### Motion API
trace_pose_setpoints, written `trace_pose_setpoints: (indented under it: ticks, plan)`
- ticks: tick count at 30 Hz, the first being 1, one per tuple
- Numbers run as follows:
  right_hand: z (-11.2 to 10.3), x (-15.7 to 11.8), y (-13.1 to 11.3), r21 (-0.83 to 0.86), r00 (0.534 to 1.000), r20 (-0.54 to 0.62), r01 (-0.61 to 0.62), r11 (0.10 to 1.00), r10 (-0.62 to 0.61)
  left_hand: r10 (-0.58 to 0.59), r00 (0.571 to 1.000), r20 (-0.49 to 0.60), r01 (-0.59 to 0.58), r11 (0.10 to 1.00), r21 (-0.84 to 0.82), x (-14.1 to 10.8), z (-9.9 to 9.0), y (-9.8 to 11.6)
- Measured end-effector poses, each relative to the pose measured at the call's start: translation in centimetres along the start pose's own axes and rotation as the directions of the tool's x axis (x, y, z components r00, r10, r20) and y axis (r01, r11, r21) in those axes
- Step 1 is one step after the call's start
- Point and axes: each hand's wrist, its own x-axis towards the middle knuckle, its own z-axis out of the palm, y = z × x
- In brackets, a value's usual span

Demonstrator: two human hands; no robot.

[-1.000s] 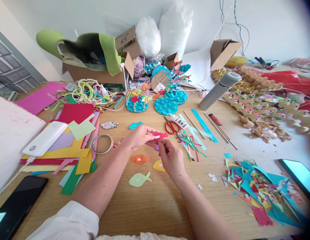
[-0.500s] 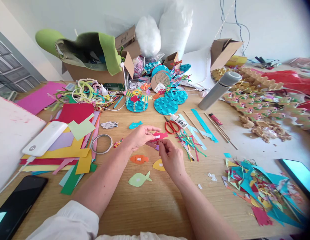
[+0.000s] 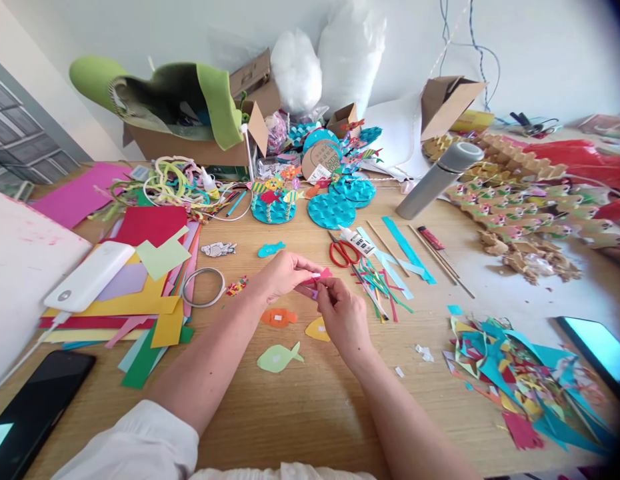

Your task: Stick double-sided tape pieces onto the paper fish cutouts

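Fingers of the left hand (image 3: 284, 275) are closed in a flat pinch on a red fish (image 3: 326, 273), held just above the table (image 3: 315, 413). The thumb and forefinger of the right hand (image 3: 345, 312) are pressed together at its near edge and appear to grip it; whether they hold something small as well cannot be told.

Nearest the person lies a pale green fish (image 3: 285, 359) bearing a white patch (image 3: 276, 359). Beyond it, an orange fish (image 3: 287, 318) and a yellow fish (image 3: 315, 329), partly behind the right hand, carry such patches too, so those three look done to the same stage. The red fish seems to be the one in progress. A purple piece (image 3: 315, 295) is mostly hidden under the hands, and on the blue fish (image 3: 271, 249) farther off any patch is too faint to tell; these may be what is left.

That makes six coloured pieces, one of each colour. Past the hands are one pair of scissors (image 3: 345, 253), one glue tube (image 3: 359, 241) and three thin sticks (image 3: 387, 249); the narrow paper strips (image 3: 385, 288) are too tangled to count. Farther back, one textured blue disc (image 3: 273, 213) bears small fish (image 3: 270, 198), with two plain discs (image 3: 333, 212) beside it.
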Motion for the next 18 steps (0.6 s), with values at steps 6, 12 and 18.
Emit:
trace_pose_setpoints:
  ticks: [6, 12, 18]
  plan:
    - [0.09, 0.01, 0.05, -0.017, 1.000, 0.002, 0.007, 1.000, -0.007, -0.010, 1.000, 0.017, 0.010, 1.000, -0.013, 0.02, -0.07, -0.12]
    - [0.08, 0.02, -0.09, -0.015, 1.000, -0.001, 0.008, 1.000, -0.008, -0.022, 1.000, 0.015, 0.023, 0.999, -0.034, 0.17, -0.22, -0.15]
    - [0.16, -0.01, -0.13, -0.011, 1.000, -0.010, 0.019, 1.000, -0.020, -0.034, 0.999, 0.034, 0.037, 0.997, -0.069, 0.11, -0.33, -0.16]
